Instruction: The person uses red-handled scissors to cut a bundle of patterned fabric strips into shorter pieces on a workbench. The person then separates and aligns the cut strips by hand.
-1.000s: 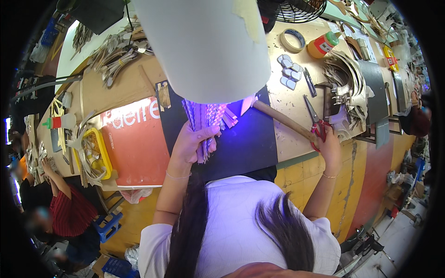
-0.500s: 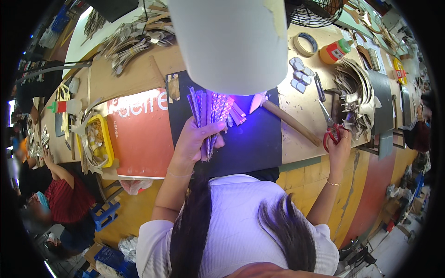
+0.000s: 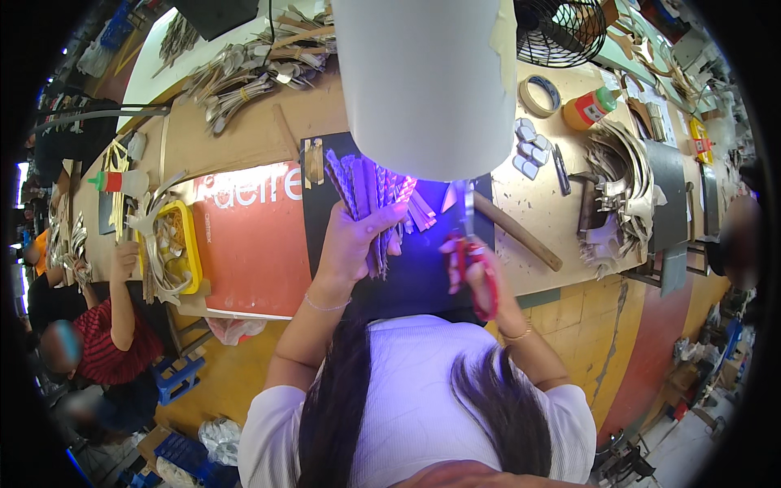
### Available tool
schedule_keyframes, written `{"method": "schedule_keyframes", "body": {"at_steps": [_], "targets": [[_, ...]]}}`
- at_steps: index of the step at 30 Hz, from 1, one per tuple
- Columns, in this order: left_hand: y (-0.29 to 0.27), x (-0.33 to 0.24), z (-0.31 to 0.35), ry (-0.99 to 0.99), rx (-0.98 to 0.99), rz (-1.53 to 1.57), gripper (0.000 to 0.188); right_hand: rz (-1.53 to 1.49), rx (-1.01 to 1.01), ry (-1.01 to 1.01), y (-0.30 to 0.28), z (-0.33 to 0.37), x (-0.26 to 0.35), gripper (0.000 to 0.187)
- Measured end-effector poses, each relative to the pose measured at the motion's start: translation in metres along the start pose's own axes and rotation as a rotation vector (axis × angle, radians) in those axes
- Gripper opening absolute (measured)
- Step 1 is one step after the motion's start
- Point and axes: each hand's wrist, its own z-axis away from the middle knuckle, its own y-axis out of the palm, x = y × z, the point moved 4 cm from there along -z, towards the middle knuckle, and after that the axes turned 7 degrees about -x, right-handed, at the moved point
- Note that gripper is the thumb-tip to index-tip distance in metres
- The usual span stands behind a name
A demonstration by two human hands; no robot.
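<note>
My left hand (image 3: 358,236) is closed round a bundle of braided, strap-like strips (image 3: 355,183), their ends fanning upward under violet light. My right hand (image 3: 480,281) grips red-handled scissors (image 3: 462,244), somewhat blurred, with the blades pointing up and away from me. The scissors are just right of the strips and apart from them. Both hands are over a black mat (image 3: 407,285) on the bench. Behind the scissors lies a hammer, its wooden handle (image 3: 521,236) slanting to the right.
A white lamp shade (image 3: 427,81) hangs close above the mat. Rightward are a tape roll (image 3: 540,95), a glue bottle (image 3: 590,108), grey pads (image 3: 530,149) and stacked curved straps (image 3: 630,179). A yellow tray (image 3: 189,244) stands left; a co-worker in red (image 3: 122,337) sits beyond.
My right hand has brought the scissors leftward from the bench's right side to beside the strips. My left hand keeps its hold, shifted slightly. The co-worker's arm has risen.
</note>
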Motion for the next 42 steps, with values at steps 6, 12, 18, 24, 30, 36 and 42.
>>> {"method": "schedule_keyframes", "body": {"at_steps": [6,12,18,24,30,36,42], "targets": [[0.000,0.001,0.006,0.050,-0.086,0.016,0.011,0.065,0.047,-0.082,0.036,-0.020,0.003,0.069],[0.005,0.010,0.002,0.061,-0.063,0.050,0.015,0.089,0.004,-0.103,0.033,-0.023,0.007,0.070],[0.007,0.013,0.002,0.055,-0.072,0.042,0.014,0.112,-0.023,-0.125,0.031,-0.025,0.007,0.067],[0.012,0.013,0.002,0.066,-0.060,0.041,0.011,0.126,-0.046,-0.057,0.031,-0.025,0.005,0.066],[0.018,0.015,0.002,0.080,-0.014,0.087,0.009,0.203,-0.119,-0.110,0.033,-0.026,0.007,0.066],[0.017,0.015,0.001,0.075,-0.028,0.080,0.010,0.249,-0.128,-0.062,0.033,-0.024,0.010,0.060],[0.015,0.015,0.001,0.079,-0.041,0.085,0.009,0.198,-0.059,-0.012,0.034,-0.024,0.000,0.063]]}}
